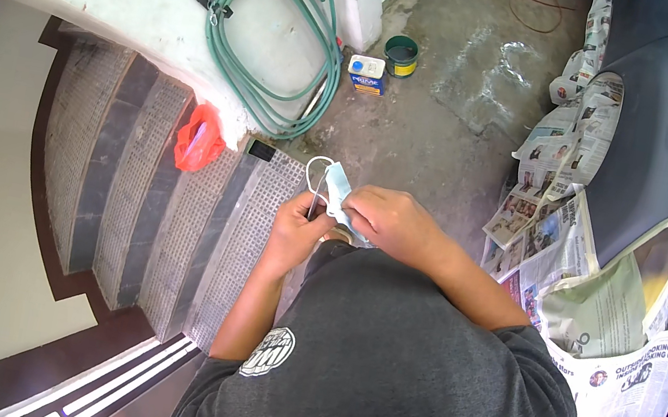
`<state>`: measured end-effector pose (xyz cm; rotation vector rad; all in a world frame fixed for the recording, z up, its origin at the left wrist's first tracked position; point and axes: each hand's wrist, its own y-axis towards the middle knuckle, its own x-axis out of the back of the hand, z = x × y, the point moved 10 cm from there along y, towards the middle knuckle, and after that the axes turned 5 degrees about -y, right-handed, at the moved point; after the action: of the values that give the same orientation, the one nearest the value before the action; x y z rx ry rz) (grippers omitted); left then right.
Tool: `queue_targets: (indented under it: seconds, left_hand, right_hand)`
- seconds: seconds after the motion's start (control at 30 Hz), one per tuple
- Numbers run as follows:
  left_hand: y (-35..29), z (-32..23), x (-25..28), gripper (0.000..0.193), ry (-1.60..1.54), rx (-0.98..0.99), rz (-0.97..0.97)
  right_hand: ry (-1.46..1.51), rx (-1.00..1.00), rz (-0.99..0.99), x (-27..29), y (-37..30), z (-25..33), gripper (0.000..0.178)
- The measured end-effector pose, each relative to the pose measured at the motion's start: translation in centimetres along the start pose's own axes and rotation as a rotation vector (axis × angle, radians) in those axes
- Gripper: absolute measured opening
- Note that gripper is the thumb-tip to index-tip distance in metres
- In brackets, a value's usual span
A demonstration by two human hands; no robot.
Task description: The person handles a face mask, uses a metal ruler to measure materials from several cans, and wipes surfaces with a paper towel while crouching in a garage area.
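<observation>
A light blue face mask (338,186) with a white ear loop is between my two hands, in front of my chest. My right hand (390,218) is closed, its fingers pinching the lower part of the mask. My left hand (295,228) is closed too, beside the mask's loop side. From its fingers a thin dark object (316,196) points up towards the loop; its kind is too small to make out. The fingertips of both hands are partly hidden.
Tiled steps (198,220) lie at left, bearing a red plastic bag (200,138) and a dark phone-like object (260,149). A green hose (219,41) hangs coiled on the white wall. A rectangular can (366,82) and green tin (400,56) stand ahead. Newspaper (572,152) partly covers a dark vehicle (656,131) at right.
</observation>
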<state>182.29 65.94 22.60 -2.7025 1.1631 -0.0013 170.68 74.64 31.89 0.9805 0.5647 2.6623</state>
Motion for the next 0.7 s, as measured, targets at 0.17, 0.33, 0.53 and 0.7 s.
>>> queue_targets:
  seconds: [0.17,0.33,0.53,0.7]
  left_hand:
    - [0.0,-0.5,0.5,0.008,0.139,-0.054,0.032]
    - [-0.3,-1.7,-0.4,0.01,-0.003,-0.042,-0.021]
    - [-0.1,-0.9,0.1,0.009,-0.047,-0.026,-0.048]
    - [0.1,-0.4,1.0,0.013,-0.022,-0.017,-0.057]
  right_hand:
    - [-0.025,-0.011,0.011,-1.0,0.2,0.0,0.01]
    - [-0.015,-0.009,-0.044,-1.1,0.3,0.2,0.011]
    - [0.029,-0.131,-0.051,-0.7,0.1,-1.3,0.01]
    - [0.002,-0.049,-0.074,-0.5,0.3,-0.8,0.011]
